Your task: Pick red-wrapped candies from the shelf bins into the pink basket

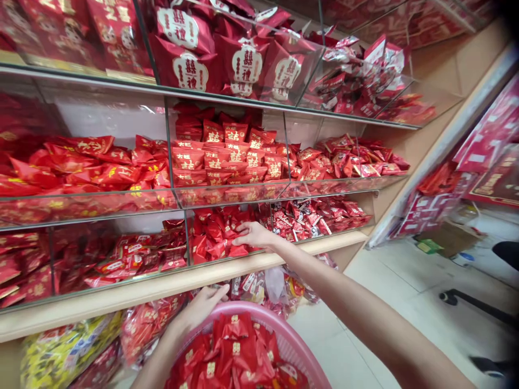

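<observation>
My right hand (pixel 256 236) reaches into a lower shelf compartment, its fingers stretched out and apart over small red packets (pixel 211 233). The fingertips are at the packets, and none is visibly gripped. Below the shelf edge, my left hand (pixel 205 303) is at the far left rim of a pink plastic basket (pixel 298 329). Its fingers are extended towards the right; whether they touch the rim is unclear. Shiny red packets with gold characters (pixel 235 348) are heaped inside the basket.
Clear dividers split the wooden shelf unit (pixel 324 244) into compartments of red packets (pixel 233 156). Larger red bags (pixel 190 70) fill the shelf above. Stuffed plastic bags (pixel 68 351) lie underneath. A wheeled chair base (pixel 474 305) stands on the tiled floor at right.
</observation>
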`<state>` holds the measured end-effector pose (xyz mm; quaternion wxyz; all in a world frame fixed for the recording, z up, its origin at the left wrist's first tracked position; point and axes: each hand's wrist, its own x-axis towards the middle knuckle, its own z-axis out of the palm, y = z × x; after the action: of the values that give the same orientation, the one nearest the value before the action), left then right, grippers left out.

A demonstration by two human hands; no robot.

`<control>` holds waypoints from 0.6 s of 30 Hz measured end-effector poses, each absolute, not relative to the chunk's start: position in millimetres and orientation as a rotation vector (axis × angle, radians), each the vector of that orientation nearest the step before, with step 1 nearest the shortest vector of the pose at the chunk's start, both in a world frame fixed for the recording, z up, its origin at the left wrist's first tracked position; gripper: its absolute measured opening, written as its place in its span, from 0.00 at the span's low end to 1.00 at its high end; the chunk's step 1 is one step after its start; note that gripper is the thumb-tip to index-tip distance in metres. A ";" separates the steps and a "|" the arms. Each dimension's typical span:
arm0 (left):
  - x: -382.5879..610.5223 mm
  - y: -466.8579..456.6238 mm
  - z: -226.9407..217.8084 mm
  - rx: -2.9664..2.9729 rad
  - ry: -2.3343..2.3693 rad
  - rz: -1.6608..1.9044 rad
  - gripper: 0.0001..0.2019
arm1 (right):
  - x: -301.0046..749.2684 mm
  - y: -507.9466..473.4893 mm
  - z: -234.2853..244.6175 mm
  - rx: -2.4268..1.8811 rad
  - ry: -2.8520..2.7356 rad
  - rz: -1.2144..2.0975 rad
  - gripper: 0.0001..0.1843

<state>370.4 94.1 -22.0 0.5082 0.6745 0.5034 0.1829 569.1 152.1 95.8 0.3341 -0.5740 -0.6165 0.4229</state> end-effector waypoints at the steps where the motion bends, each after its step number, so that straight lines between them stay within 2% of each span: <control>1: 370.6 93.7 -22.0 1.617 1.225 0.445 0.35 | 570.2 151.0 98.0 -1.499 -1.584 1.121 0.22; 13: 372.8 85.8 -12.8 1.542 1.226 0.486 0.32 | 573.4 118.3 108.6 -1.423 -1.418 1.136 0.25; 15: 372.6 86.0 -12.4 1.520 1.263 0.495 0.31 | 568.2 98.3 113.7 -1.315 -1.436 1.120 0.22; 18: 370.3 89.1 -13.5 1.504 1.187 0.540 0.29 | 554.3 63.3 106.4 -1.224 -1.579 1.078 0.11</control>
<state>370.3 89.1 -13.5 0.5444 0.6338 0.5002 0.2276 554.3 63.3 106.4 0.4220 -0.4886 -0.6307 0.4306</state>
